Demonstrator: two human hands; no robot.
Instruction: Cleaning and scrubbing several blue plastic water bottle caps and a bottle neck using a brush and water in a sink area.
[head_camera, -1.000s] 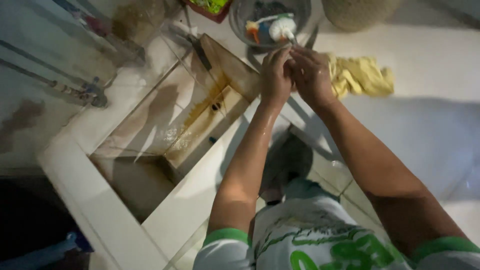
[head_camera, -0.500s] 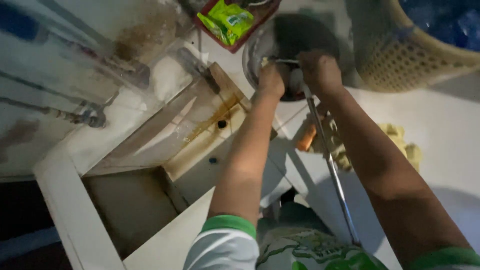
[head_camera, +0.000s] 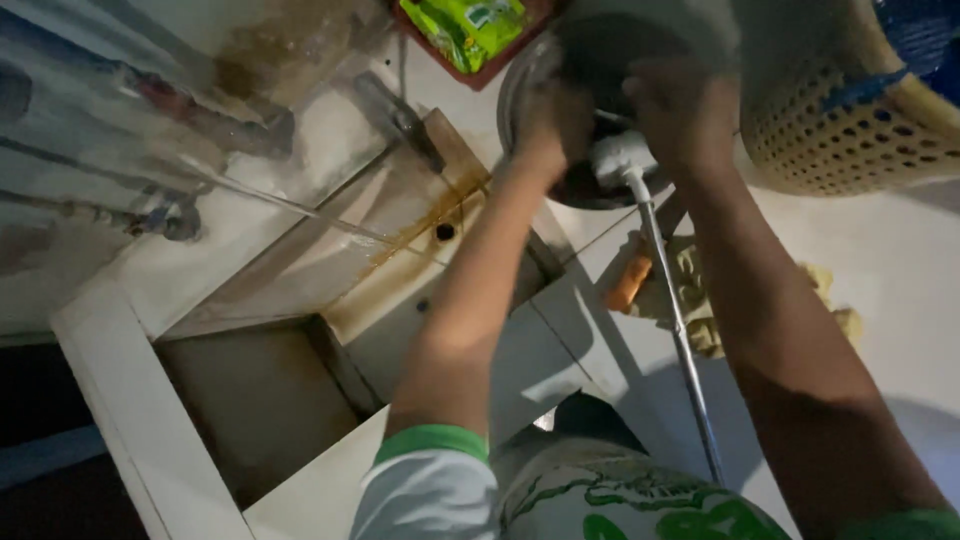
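Two hands work at a dark pan (head_camera: 600, 60) near the top of the head view. I see my left hand (head_camera: 550, 120) curled over the pan's near rim, and my right hand (head_camera: 680, 110) pressed on it just beside, though I cannot tell what either grasps. A metal rod (head_camera: 675, 330) with a white head runs from between the hands toward me. The pan sits on the white tabletop (head_camera: 900, 270), next to a woven basket (head_camera: 830, 130). A yellow cloth (head_camera: 700, 300) lies under my right forearm. A stained sink (head_camera: 330, 270) lies to the left.
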